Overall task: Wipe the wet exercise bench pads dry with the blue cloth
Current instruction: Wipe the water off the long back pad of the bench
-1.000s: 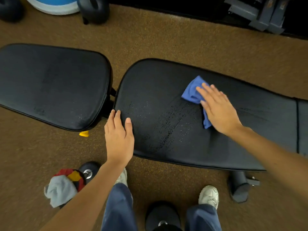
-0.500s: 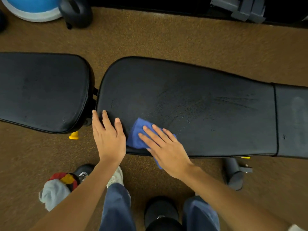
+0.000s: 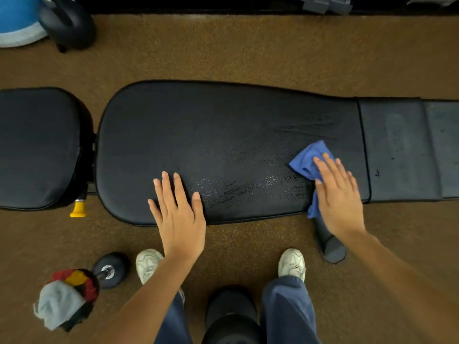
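Observation:
The long black bench pad [image 3: 223, 135] lies across the middle, with water droplets glistening near its front edge between my hands. A second black pad [image 3: 37, 147] sits to its left, and a duller end section [image 3: 407, 150] joins on the right. My right hand [image 3: 337, 194] presses the crumpled blue cloth [image 3: 308, 157] flat against the long pad's right front corner; part of the cloth hangs over the edge. My left hand [image 3: 178, 209] rests flat on the pad's front edge, fingers spread, holding nothing.
Brown speckled floor surrounds the bench. A dumbbell [image 3: 109, 269] and a bundle of grey and red cloth [image 3: 64, 299] lie at the lower left. A yellow knob [image 3: 78, 209] sticks out under the pad gap. A black bench foot [image 3: 330, 244] stands by my right shoe. A kettlebell [image 3: 67, 23] sits at the top left.
My right hand swept the blue cloth from the pad's left front edge across to its right front corner. My left hand shifted right along the front edge.

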A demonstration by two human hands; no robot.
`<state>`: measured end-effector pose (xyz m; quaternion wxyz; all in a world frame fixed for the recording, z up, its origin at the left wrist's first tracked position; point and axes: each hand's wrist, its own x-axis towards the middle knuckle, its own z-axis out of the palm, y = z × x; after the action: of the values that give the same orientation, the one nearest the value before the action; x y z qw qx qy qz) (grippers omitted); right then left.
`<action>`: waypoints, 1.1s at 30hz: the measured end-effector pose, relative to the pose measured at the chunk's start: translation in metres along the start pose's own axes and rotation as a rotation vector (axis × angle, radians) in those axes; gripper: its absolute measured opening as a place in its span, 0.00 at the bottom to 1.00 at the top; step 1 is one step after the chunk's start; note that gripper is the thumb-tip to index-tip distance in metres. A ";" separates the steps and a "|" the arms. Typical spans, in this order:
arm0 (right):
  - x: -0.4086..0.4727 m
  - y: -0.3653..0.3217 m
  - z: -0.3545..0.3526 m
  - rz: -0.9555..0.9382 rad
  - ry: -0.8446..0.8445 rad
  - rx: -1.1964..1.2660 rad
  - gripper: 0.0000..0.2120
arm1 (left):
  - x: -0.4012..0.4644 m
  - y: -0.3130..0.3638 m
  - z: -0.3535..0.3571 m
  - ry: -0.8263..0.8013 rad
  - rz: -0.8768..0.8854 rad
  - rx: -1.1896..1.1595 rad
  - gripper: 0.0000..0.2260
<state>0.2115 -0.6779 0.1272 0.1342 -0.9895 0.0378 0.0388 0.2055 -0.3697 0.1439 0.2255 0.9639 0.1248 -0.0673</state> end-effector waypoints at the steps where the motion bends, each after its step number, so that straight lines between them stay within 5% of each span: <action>1: -0.004 0.014 -0.003 0.108 0.026 0.021 0.24 | -0.002 0.003 0.002 -0.002 0.007 0.009 0.25; 4: -0.011 0.030 -0.004 0.369 0.122 0.083 0.22 | -0.004 0.011 0.008 -0.023 0.025 0.027 0.26; 9: 0.013 -0.042 0.015 0.582 0.279 0.164 0.23 | -0.001 0.016 0.009 -0.009 -0.007 -0.005 0.26; 16: 0.021 -0.153 0.052 -0.344 0.064 0.046 0.22 | 0.012 0.015 -0.001 0.092 -0.088 -0.110 0.23; 20: 0.060 -0.131 0.052 -0.562 0.024 -0.078 0.29 | 0.016 0.012 -0.005 0.107 -0.064 -0.139 0.23; 23: 0.095 -0.097 0.039 -0.480 0.046 -0.084 0.31 | 0.015 0.014 -0.001 0.090 -0.036 -0.129 0.24; 27: 0.123 -0.028 0.011 -0.144 0.123 0.000 0.22 | 0.011 0.029 0.005 0.062 0.066 -0.101 0.25; 33: 0.088 0.046 -0.010 0.197 0.160 0.034 0.21 | 0.013 0.082 0.019 -0.047 0.213 -0.122 0.26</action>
<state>0.2957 -0.7301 0.1173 0.1428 -0.9785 0.1461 -0.0276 0.2389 -0.4465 0.1589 0.2926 0.9543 0.0202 -0.0578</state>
